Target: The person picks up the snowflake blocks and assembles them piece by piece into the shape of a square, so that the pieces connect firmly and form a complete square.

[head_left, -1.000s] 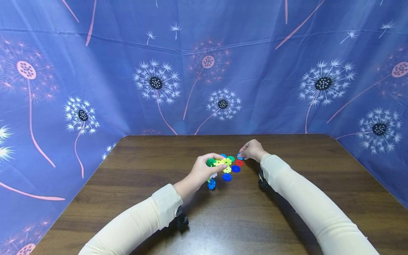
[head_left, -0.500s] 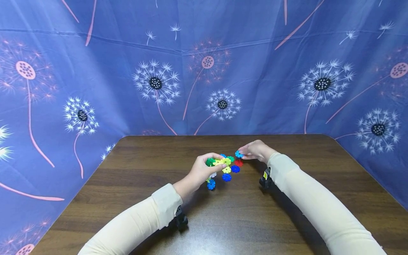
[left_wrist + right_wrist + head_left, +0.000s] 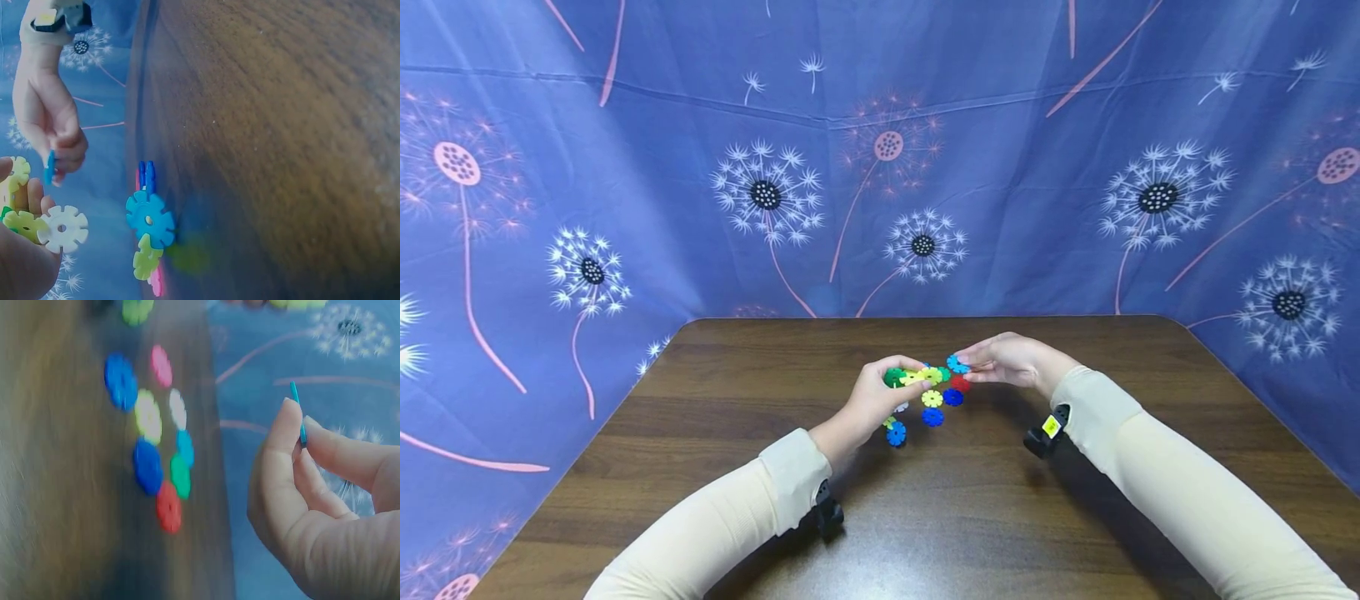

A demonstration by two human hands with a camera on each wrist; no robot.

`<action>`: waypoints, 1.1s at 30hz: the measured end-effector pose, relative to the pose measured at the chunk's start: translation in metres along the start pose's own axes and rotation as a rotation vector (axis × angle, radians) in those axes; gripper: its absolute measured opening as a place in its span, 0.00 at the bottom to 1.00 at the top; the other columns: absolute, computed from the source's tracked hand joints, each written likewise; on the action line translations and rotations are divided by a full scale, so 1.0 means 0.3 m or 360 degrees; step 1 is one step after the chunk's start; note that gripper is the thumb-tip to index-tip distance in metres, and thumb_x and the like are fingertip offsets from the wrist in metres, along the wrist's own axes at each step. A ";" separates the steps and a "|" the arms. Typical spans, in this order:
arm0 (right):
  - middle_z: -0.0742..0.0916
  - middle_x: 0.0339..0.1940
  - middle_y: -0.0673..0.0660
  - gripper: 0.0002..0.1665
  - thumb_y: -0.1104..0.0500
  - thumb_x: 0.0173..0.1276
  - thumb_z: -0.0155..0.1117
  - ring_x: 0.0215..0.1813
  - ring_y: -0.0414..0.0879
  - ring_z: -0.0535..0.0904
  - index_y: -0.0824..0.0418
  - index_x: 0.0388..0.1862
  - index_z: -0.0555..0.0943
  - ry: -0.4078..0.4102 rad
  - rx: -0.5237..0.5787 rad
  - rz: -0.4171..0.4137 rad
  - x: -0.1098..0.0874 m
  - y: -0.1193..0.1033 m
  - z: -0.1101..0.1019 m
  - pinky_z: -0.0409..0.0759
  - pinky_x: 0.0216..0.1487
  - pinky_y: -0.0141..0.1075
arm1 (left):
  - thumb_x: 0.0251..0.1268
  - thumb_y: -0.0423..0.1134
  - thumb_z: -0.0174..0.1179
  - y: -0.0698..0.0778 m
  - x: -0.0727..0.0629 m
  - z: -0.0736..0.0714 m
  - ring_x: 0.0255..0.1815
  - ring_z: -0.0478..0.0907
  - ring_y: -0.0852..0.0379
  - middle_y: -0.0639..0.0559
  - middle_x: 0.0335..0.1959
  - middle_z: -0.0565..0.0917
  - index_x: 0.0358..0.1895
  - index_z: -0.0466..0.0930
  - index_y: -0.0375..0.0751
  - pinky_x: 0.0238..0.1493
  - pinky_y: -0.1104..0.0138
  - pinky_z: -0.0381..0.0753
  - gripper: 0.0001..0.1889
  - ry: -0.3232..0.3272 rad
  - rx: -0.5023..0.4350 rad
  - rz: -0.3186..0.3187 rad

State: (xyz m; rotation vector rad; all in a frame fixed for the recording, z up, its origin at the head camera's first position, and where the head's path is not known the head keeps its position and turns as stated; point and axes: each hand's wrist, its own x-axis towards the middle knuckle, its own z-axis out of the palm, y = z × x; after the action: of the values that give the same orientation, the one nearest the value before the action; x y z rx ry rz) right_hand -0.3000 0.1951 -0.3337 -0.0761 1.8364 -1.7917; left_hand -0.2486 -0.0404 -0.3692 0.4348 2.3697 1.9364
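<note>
My left hand [image 3: 868,396] grips a cluster of joined flower-shaped plastic discs [image 3: 929,376], yellow and green, above the table. In the left wrist view a white disc [image 3: 74,229] sticks out from that cluster, while the fingers hide part of the rest. Between thumb and fingertips, my right hand [image 3: 1018,362] pinches a single light blue disc [image 3: 295,400], held edge-on to the right wrist camera. This disc is just right of the cluster in the head view. Below the hands lie loose discs, among them a red one [image 3: 169,507] and a dark blue one [image 3: 148,467].
More loose discs rest on the brown wooden table [image 3: 737,400]: a green one [image 3: 180,475], a yellow one [image 3: 149,417], a pink one [image 3: 161,365] and a white one [image 3: 177,409]. A blue dandelion-print cloth [image 3: 1000,167] hangs behind the table's far edge.
My right hand has lifted the light blue disc off the table, turned, and brought it leftward toward the cluster. The left hand keeps its grip and barely moves.
</note>
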 end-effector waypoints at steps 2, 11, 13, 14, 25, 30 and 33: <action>0.87 0.32 0.54 0.10 0.70 0.72 0.53 0.37 0.42 0.84 0.72 0.47 0.79 -0.0039 0.0036 0.0006 -0.018 -0.005 0.019 0.84 0.46 0.32 | 0.55 0.42 0.71 -0.003 0.001 0.002 0.24 0.76 0.52 0.54 0.30 0.84 0.43 0.86 0.44 0.32 0.56 0.83 0.13 0.0010 -0.0004 -0.0005; 0.87 0.29 0.55 0.09 0.71 0.70 0.52 0.34 0.41 0.84 0.65 0.35 0.81 -0.0084 0.0084 0.0047 -0.065 -0.017 0.068 0.84 0.45 0.31 | 0.54 0.42 0.72 -0.003 0.005 0.004 0.22 0.73 0.59 0.56 0.27 0.82 0.43 0.85 0.43 0.26 0.66 0.78 0.14 0.0052 -0.0023 0.0008; 0.87 0.29 0.54 0.10 0.71 0.70 0.52 0.34 0.41 0.84 0.65 0.34 0.81 -0.0076 0.0094 0.0056 -0.070 -0.016 0.072 0.84 0.44 0.30 | 0.54 0.42 0.72 -0.003 0.006 0.004 0.22 0.73 0.58 0.56 0.26 0.82 0.43 0.85 0.43 0.26 0.66 0.78 0.14 0.0053 -0.0018 0.0000; 0.87 0.29 0.54 0.11 0.71 0.71 0.52 0.34 0.40 0.84 0.64 0.34 0.81 -0.0086 0.0092 0.0053 -0.073 -0.015 0.074 0.84 0.44 0.30 | 0.54 0.42 0.72 -0.004 0.005 0.004 0.22 0.73 0.58 0.56 0.26 0.82 0.43 0.85 0.43 0.26 0.66 0.78 0.14 0.0053 -0.0014 -0.0003; 0.87 0.29 0.53 0.11 0.71 0.70 0.53 0.34 0.39 0.83 0.64 0.33 0.82 -0.0131 0.0061 0.0007 -0.093 -0.002 0.094 0.83 0.42 0.28 | 0.56 0.39 0.71 -0.003 -0.003 0.017 0.20 0.72 0.62 0.58 0.26 0.81 0.41 0.84 0.41 0.27 0.63 0.79 0.10 0.0056 0.0011 0.0058; 0.87 0.28 0.52 0.12 0.71 0.70 0.52 0.32 0.38 0.82 0.63 0.32 0.82 -0.0134 0.0064 -0.0006 -0.100 -0.003 0.095 0.82 0.39 0.26 | 0.57 0.37 0.70 0.008 -0.007 0.027 0.22 0.74 0.61 0.58 0.25 0.81 0.39 0.83 0.37 0.29 0.64 0.80 0.10 0.0032 -0.0018 0.0086; 0.86 0.28 0.53 0.13 0.71 0.70 0.52 0.32 0.38 0.82 0.62 0.31 0.82 -0.0129 0.0081 -0.0001 -0.101 0.003 0.091 0.82 0.39 0.26 | 0.57 0.36 0.69 0.009 -0.008 0.035 0.24 0.76 0.60 0.56 0.28 0.83 0.40 0.82 0.36 0.32 0.64 0.82 0.10 0.0005 -0.0053 0.0071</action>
State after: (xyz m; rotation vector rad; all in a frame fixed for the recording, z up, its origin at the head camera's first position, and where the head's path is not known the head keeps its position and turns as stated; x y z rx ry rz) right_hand -0.2628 0.1832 -0.3224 -0.1279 1.7335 -1.8080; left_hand -0.2436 -0.0305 -0.3691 0.4872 2.3457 1.9936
